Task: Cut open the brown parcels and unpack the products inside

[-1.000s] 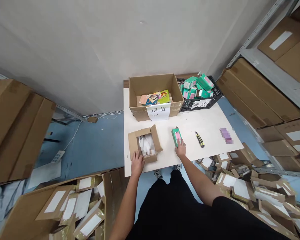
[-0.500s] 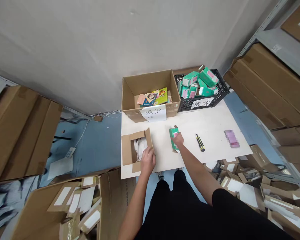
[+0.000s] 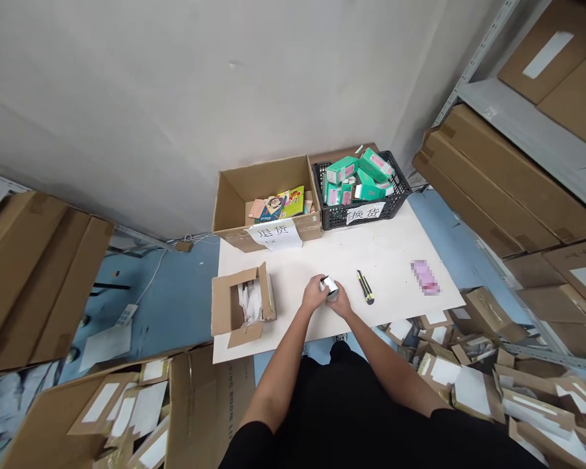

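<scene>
Box [image 3: 331,284] with its pale end turned up sits between the 2 hands over the near middle of the white table [image 3: 385,257]; whether its base touches the tabletop is hidden. With 12 o'clock toward the wall, the left hand [image 3: 314,292] wraps it from the 9 o'clock side and the right hand [image 3: 342,301] from the 4 o'clock side. The fingers of both are curled and closed on it, though some tips are out of sight.

At 3 o'clock, just beside the right hand, lies a black and yellow utility knife [image 3: 365,288], and farther out the same way a blurred pink item [image 3: 424,277]. At 9 o'clock an open carton [image 3: 221,307] has its flaps spread, with crumpled white filler [image 3: 251,301] inside.

A larger carton [image 3: 264,180] at 11 o'clock holds books [image 3: 279,207] and has a paper sign on its front. Touching or just beside it, at 1 o'clock, a black crate [image 3: 333,218] is heaped with green boxes [image 3: 371,190]. Labelled parcels [image 3: 470,389] are piled at 4 o'clock, below table level.
</scene>
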`<action>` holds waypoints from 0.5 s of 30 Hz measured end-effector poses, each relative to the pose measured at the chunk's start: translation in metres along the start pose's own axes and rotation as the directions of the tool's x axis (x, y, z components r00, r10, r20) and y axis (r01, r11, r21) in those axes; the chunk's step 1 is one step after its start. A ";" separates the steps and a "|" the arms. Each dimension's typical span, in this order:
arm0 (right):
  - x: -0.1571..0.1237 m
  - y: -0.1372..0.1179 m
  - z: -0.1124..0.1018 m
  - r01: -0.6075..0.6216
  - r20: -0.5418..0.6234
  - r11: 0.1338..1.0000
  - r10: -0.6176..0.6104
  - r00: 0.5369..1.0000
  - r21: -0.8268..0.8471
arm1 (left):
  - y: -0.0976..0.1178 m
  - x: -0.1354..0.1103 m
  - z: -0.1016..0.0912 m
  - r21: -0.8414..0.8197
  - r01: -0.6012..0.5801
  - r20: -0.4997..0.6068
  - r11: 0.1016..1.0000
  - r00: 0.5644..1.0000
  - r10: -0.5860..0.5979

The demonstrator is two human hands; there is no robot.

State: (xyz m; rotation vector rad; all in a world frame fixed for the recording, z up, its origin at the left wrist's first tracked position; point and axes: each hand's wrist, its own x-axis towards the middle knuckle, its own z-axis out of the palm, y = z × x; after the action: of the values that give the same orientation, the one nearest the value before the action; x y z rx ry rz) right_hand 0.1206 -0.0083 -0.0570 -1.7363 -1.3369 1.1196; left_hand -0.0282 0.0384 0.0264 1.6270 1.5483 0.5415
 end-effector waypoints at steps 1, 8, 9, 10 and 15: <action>0.003 -0.005 -0.009 0.042 0.028 0.999 -0.042 0.999 0.001 | -0.002 0.002 0.003 -0.029 -0.007 -0.018 1.000 1.000 0.007; 0.019 -0.051 -0.049 0.136 0.131 0.988 -0.126 0.983 -0.074 | -0.020 0.004 -0.001 -0.163 0.044 -0.035 0.986 0.998 -0.050; 0.020 -0.056 -0.050 0.144 0.133 0.985 -0.131 0.982 -0.092 | -0.021 0.002 0.000 -0.161 0.054 -0.023 0.985 0.998 -0.059; 0.021 -0.060 -0.051 0.153 0.133 0.981 -0.137 0.982 -0.117 | -0.022 -0.001 0.001 -0.156 0.052 -0.008 0.986 0.999 -0.054; 0.022 -0.065 -0.056 0.187 0.145 0.957 -0.158 0.977 -0.220 | -0.026 -0.016 0.017 -0.146 -0.024 -0.009 0.989 1.000 0.023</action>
State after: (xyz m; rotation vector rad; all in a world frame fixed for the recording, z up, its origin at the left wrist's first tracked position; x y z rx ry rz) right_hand 0.1485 0.0289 0.0181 -1.6931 -1.7225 1.0204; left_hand -0.0336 0.0163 -0.0005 1.5344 1.4609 0.6586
